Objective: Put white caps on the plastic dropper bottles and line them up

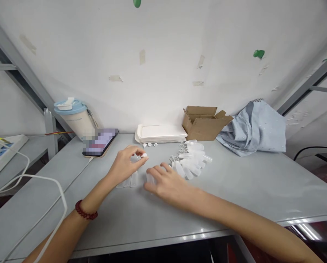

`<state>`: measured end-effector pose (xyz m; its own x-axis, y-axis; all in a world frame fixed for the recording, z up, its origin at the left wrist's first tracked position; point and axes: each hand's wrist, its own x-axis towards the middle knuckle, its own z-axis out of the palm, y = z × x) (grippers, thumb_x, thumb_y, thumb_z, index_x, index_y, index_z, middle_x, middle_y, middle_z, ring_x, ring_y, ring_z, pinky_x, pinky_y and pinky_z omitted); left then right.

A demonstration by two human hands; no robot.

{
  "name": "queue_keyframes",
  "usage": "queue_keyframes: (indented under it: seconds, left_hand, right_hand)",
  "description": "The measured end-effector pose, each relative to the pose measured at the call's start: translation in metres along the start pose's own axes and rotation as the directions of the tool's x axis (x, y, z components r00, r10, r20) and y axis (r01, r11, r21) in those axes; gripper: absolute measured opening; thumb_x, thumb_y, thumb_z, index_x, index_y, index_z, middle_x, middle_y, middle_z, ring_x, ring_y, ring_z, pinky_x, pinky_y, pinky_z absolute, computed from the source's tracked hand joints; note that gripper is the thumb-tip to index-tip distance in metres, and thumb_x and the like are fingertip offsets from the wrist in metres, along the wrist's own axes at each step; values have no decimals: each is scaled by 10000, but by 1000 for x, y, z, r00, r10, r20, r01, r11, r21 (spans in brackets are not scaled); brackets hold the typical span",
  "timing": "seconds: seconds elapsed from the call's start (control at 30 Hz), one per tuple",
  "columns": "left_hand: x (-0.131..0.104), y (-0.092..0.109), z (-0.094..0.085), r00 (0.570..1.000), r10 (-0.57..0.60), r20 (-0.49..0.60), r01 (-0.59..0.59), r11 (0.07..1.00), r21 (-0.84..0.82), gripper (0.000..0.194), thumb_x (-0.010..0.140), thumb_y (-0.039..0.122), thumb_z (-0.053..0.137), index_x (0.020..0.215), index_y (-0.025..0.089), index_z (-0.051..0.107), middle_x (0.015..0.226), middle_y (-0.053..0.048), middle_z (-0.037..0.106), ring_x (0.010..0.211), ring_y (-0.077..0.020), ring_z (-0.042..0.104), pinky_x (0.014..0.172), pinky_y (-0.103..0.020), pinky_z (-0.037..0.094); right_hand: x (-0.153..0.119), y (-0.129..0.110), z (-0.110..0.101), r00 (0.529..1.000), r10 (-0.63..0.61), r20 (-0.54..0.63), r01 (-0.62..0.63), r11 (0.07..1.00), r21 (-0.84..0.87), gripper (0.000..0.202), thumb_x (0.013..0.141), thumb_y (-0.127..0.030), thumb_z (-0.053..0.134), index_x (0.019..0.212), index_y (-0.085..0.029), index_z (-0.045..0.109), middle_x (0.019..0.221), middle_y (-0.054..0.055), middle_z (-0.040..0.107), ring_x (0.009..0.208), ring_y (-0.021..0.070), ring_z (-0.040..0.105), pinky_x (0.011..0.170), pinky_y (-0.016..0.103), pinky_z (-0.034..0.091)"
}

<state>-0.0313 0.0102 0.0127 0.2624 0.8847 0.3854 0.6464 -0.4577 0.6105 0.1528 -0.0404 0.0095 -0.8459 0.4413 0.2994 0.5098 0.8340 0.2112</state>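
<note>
Left hand pinches small white cap, apparently for fine control. Right hand curled at translucent plastic piece; blurred, cannot tell whether grip closed.

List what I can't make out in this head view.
In the head view:
- Small white piece: partly covered by the left hand.
- Clear piece at the right hand: blurred, partly behind fingers.
- Phone screen: pixelated.
- Cardboard box floor: hidden by its front wall.
- Cup lettering: too small.
</note>
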Motion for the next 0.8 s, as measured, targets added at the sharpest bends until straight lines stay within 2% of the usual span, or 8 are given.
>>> queue_keyframes:
  seconds: [0.17, 0.33, 0.4, 0.53, 0.6, 0.67, 0.73, 0.8]
  left_hand:
    - [-2, 10, 1, 997, -63, 45, 68, 991, -113, 156, 769, 360, 580, 772, 210, 621, 806, -16, 644, 801, -186, 567, 723, -286, 425]
    - [-3, 20, 3, 962, -219, 164, 266, 887, -378, 210, 760, 392, 587, 755, 182, 601, 731, -10, 612, 674, -152, 538, 614, -263, 415]
    - [-3, 22, 5, 916, -298, 269, 398, 765, -507, 206, 763, 374, 582, 735, 170, 578, 697, -7, 581, 574, -118, 473, 534, -246, 381]
    - [-2, 23, 6, 795, -330, 509, 602, 317, -733, 88, 747, 250, 542, 728, 165, 536, 743, -25, 529, 553, -97, 420, 485, -230, 362]
    - [-2, 26, 6, 759, -319, 568, 640, 207, -740, 66, 742, 233, 516, 719, 171, 518, 719, -16, 477, 537, -95, 392, 465, -228, 349]
    - [-5, 30, 7, 767, -301, 567, 639, 274, -719, 119, 759, 273, 517, 688, 179, 501, 656, 12, 398, 506, -92, 345, 440, -224, 316]
    - [-10, 35, 9, 814, -279, 509, 577, 484, -658, 171, 770, 337, 543, 695, 185, 519, 618, 34, 348, 488, -92, 323, 445, -226, 306]
    - [-16, 39, 12, 879, -237, 413, 445, 718, -534, 195, 764, 391, 570, 766, 197, 573, 606, 42, 359, 493, -97, 338, 474, -235, 321]
  right_hand:
    - [-14, 37, 4, 957, 288, -28, -275, 936, 221, 315, 759, -45, 540, 1022, -201, 613, 1114, 120, 539, 956, 205, 519, 808, 346, 399]
    - [-22, 48, 9, 871, 481, -96, -386, 793, 471, 276, 759, -101, 579, 1015, -197, 614, 1060, 94, 551, 965, 198, 528, 841, 362, 406]
    - [-24, 48, 7, 833, 546, -89, -399, 704, 588, 278, 744, -87, 573, 996, -198, 612, 1024, 73, 565, 946, 183, 533, 804, 326, 428]
    - [-25, 47, 2, 744, 668, 1, -432, 480, 764, 223, 745, -149, 575, 955, -215, 608, 953, 30, 594, 884, 162, 539, 700, 275, 434]
    - [-24, 47, -1, 713, 697, 72, -420, 343, 840, 185, 752, -231, 595, 936, -216, 606, 936, 22, 593, 868, 157, 536, 680, 266, 431]
    - [-22, 46, -3, 693, 701, 166, -398, 181, 899, 192, 742, -283, 618, 918, -208, 600, 930, 20, 583, 838, 146, 535, 667, 256, 428]
    - [-22, 44, -6, 684, 681, 261, -375, 22, 927, 218, 733, -311, 638, 916, -204, 589, 906, 13, 575, 762, 124, 530, 643, 247, 422]
    - [-21, 41, -7, 683, 652, 329, -351, -101, 931, 239, 733, -328, 647, 927, -206, 578, 856, 1, 572, 683, 103, 515, 622, 241, 416]
